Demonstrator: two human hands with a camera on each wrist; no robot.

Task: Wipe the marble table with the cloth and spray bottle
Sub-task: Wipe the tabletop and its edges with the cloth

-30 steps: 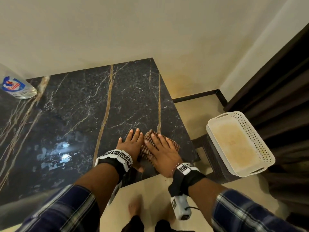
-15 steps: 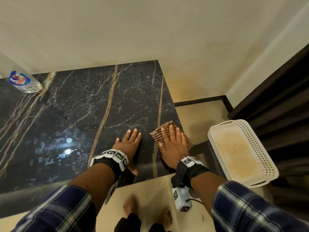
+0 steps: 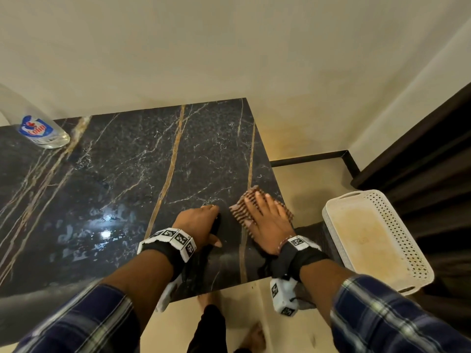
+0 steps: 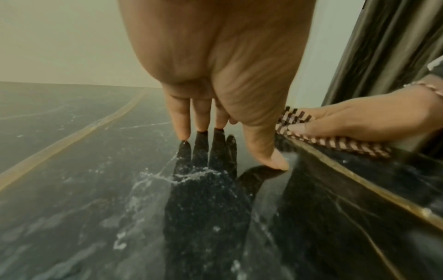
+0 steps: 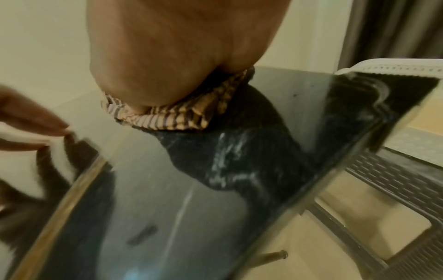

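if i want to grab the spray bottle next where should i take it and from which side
Probably round the body at the blue label, coming from the front right. The spray bottle stands at the table's far left corner by the wall; its top runs out of frame, so the trigger cannot be judged. The left hand, fingertips resting on the marble, is nearer; the right hand presses the cloth.

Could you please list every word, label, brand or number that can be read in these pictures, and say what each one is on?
"Colin": red letters on the blue and white label of the spray bottle, far left of the marble table.
Smaller print lower on that label: too small to read.
Black and white square codes on the wrist bands: patterns only, no words.
No other text is visible.
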